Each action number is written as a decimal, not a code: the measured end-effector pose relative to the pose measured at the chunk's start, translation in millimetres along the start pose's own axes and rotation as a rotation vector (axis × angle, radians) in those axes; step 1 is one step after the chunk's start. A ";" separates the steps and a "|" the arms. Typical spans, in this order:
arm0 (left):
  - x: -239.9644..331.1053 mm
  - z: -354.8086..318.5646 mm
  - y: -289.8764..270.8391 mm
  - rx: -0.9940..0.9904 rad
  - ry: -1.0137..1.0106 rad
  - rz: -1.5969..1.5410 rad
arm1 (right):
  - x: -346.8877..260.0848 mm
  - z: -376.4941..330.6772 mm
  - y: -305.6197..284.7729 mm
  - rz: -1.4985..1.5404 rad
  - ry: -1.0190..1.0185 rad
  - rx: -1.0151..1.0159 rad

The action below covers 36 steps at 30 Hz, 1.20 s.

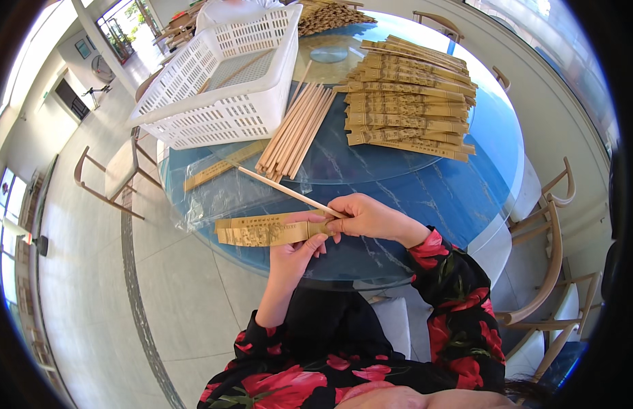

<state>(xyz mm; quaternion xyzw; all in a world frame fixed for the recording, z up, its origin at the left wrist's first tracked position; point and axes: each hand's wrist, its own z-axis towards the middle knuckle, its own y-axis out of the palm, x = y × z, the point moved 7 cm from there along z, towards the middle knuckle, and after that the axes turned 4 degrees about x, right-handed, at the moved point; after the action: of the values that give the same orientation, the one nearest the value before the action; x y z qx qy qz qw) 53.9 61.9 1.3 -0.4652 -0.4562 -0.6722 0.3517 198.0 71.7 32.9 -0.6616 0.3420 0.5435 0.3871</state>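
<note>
Flat golden-brown paper wrapper with dark print (pixel 255 234): in the hands, over the near edge of the round, glossy blue tabletop with pale marble veins (pixel 391 255); it looks doubled, one layer fanned behind the other (one folded piece or two, I cannot tell).
Left hand (pixel 294 255): thumb on the wrapper's front near its right end, other fingers behind, pinching it.
Right hand (pixel 367 215): thumb and fingers pinching the lower end of a slender, pale wooden stick (pixel 282 189), right beside the wrapper's right end.
Wrapper feel: probably very light, springy along its length and easy to crease; best held by the flat faces near one end, without squeezing hard.
Stick feel: probably light, stiff and smooth, apt to roll; a pinch close to one end leaves the long shaft free.
Bundle of straight, pale wooden sticks (pixel 299 133): loosely aligned just beside the basket, rounded shafts with a matt grain.
White plastic basket with slotted walls (pixel 224 123): rigid, rectangular, standing on the tabletop at the far left.
Broad stack of printed brown paper wrappers (pixel 408 102): layered unevenly to the right of the bundle, edges fanned.
Crinkled clear plastic film (pixel 241 199): thin, shiny, spread near a single brown paper strip (pixel 221 167).
</note>
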 end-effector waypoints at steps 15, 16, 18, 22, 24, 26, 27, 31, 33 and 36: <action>7.4 -4.1 3.5 0.000 0.060 0.039 | 3.7 0.8 2.6 0.102 0.011 -0.024; 8.6 -5.0 4.1 -0.014 0.056 0.027 | 7.7 0.5 3.9 0.167 0.039 -0.042; 8.7 -5.7 4.0 -0.025 0.059 0.010 | 5.2 -0.4 5.7 0.174 0.040 -0.052; 5.4 -4.4 2.5 -0.011 0.063 -0.002 | 4.8 -0.3 4.3 0.085 0.040 -0.038; 4.4 -4.1 2.6 -0.007 0.056 0.008 | 1.4 1.6 3.0 -0.028 -0.071 -0.004; 2.5 -4.1 3.0 -0.011 0.050 0.028 | -1.3 1.2 2.1 -0.095 -0.124 0.019; 3.1 -4.9 1.7 -0.005 0.053 0.026 | -3.3 1.8 3.0 -0.106 -0.126 0.017; 7.2 -5.6 1.8 0.010 0.074 0.021 | -8.8 0.5 3.3 -0.109 -0.115 0.017; 9.2 -5.2 2.6 0.023 0.068 0.024 | -8.9 -0.6 2.8 -0.086 -0.150 0.053; 9.7 -6.9 -3.3 0.069 0.045 0.017 | -11.0 0.1 -2.9 -0.028 -0.149 0.106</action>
<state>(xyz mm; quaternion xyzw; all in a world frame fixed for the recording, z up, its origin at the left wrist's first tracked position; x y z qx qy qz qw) 45.7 56.0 8.5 -0.4414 -0.4672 -0.6632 0.3835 198.5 73.5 44.1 -0.6027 0.3314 0.5667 0.4536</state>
